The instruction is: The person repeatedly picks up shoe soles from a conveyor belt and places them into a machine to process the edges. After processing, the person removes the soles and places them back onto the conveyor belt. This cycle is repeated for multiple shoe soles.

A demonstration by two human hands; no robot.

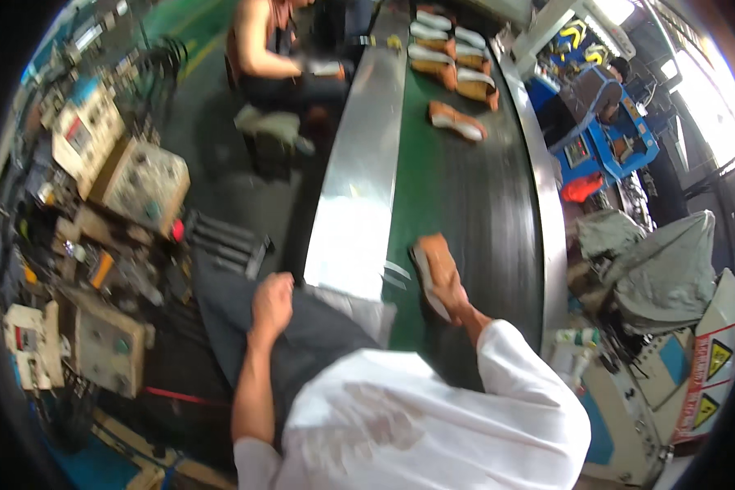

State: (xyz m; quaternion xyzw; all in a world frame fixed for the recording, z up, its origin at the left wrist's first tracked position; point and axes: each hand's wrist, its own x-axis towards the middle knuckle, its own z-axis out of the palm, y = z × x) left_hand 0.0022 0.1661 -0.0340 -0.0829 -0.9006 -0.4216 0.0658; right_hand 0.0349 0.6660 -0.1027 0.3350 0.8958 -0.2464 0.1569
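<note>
A tan shoe [438,263] with a pale sole is over the near part of the dark conveyor belt [498,220]. My right hand [457,306] is closed around its heel end, and its toe points away from me. Whether the shoe touches the belt I cannot tell. My left hand [273,304] is loosely curled above my grey-clad leg, left of the metal ledge [355,180], with nothing showing in its fingers. Farther along the belt a single brown shoe [457,122] lies on its side. Beyond it, several tan shoes with pale soles [456,53] sit in rows.
At the far left of the belt a seated person [261,49] holds a shoe-like item, with a stool [268,126] nearby. Machines with control boxes [143,184] crowd the left. On the right are a blue machine [608,151], another person [584,98] and a grey cover [665,269].
</note>
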